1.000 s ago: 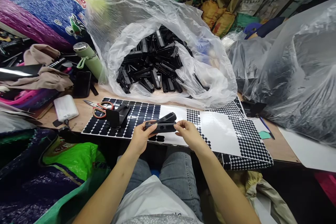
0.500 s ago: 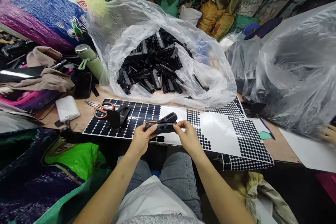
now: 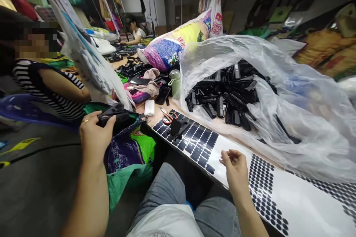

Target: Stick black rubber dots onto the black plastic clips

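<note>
My left hand (image 3: 96, 133) grips a black plastic part (image 3: 107, 115) over the opening of a dark blue and green sack (image 3: 122, 152) at the left. My right hand (image 3: 236, 161) hovers over a white sheet (image 3: 225, 152) with rows of black stickers; its fingers are curled, and I see nothing in them. On the sheet's left end lie red-handled scissors (image 3: 167, 117) and a black stand-like part (image 3: 175, 127). Behind it, a clear plastic bag (image 3: 294, 118) lies open around a heap of black parts (image 3: 222, 94).
A white power bank (image 3: 149, 107), a phone (image 3: 162, 95) and a green bottle (image 3: 175, 83) stand or lie on the table's left part. A person in a striped top (image 3: 55, 89) sits at the left beside a hanging bag (image 3: 91, 55).
The view has turned left. My left hand has carried the black part from above the sheet to the sack. My right hand has let go of it and stays over the sheet.
</note>
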A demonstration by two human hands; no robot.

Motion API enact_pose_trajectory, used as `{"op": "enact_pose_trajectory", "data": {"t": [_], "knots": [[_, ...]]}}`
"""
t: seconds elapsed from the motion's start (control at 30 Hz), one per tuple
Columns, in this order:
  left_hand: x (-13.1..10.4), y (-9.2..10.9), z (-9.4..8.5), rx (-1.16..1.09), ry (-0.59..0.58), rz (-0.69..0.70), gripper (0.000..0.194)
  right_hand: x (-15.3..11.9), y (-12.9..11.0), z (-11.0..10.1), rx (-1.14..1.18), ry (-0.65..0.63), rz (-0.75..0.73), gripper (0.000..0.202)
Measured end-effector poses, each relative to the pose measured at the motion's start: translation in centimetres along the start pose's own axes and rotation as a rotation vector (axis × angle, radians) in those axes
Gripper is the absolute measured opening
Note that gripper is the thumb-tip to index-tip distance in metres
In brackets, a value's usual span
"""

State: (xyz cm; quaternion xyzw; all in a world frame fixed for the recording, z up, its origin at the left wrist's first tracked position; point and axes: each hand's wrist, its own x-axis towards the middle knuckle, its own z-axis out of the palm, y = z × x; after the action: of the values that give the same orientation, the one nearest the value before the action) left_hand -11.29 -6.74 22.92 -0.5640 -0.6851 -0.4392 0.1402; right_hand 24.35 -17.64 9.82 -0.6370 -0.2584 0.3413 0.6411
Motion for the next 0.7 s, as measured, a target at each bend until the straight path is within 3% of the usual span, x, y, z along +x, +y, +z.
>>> {"op": "enact_pose_trajectory", "data": {"t": [0.07,0.1,0.13,0.2,0.23,0.27,0.3,0.33,0.43,0.5,0.57,0.63,0.7], "knots": [[1.2,-2.4,0.4,0.129,-0.252,-0.059,0.028,-0.2,0.2,-0.1,0.013,-0.009,0.010,0.044],[1.3,-2.6,0.7,0.176,-0.326,-0.052,0.032,-0.2,0.4,-0.3,0.015,-0.006,0.015,0.044],[1.2,-2.3,1.1,0.203,-0.328,-0.021,0.037,-0.1,0.6,-0.6,0.013,0.001,0.020,0.044],[-0.1,0.5,2.1,0.162,-0.149,0.088,0.043,0.0,1.2,-1.2,0.007,0.024,0.033,0.043],[-1.1,2.7,2.9,0.088,-0.041,0.141,0.043,0.1,1.4,-1.5,0.004,0.037,0.038,0.043],[-2.3,5.3,4.1,-0.021,-0.016,0.183,0.041,0.2,1.6,-1.8,0.000,0.048,0.042,0.043],[-3.6,8.1,5.7,-0.134,-0.086,0.225,0.038,0.3,1.8,-2.0,-0.005,0.057,0.047,0.043],[-5.1,11.0,7.7,-0.230,-0.237,0.251,0.037,0.3,1.8,-2.2,-0.013,0.062,0.054,0.042],[-9.7,19.1,15.4,-0.304,-0.824,0.115,0.037,0.4,1.9,-2.9,-0.044,0.069,0.075,0.041],[-11.9,23.4,20.9,-0.267,-0.895,0.034,0.045,0.3,2.0,-3.8,-0.068,0.086,0.073,0.039],[-13.1,26.6,25.5,-0.212,-0.892,-0.054,0.054,0.1,2.4,-5.3,-0.105,0.122,0.072,0.037],[-13.3,28.8,28.9,-0.159,-0.871,-0.129,0.063,-0.2,3.0,-7.3,-0.149,0.168,0.093,0.036],[-12.9,30.2,31.2,-0.123,-0.864,-0.167,0.071,-0.4,3.6,-9.4,-0.187,0.222,0.108,0.036]]}}
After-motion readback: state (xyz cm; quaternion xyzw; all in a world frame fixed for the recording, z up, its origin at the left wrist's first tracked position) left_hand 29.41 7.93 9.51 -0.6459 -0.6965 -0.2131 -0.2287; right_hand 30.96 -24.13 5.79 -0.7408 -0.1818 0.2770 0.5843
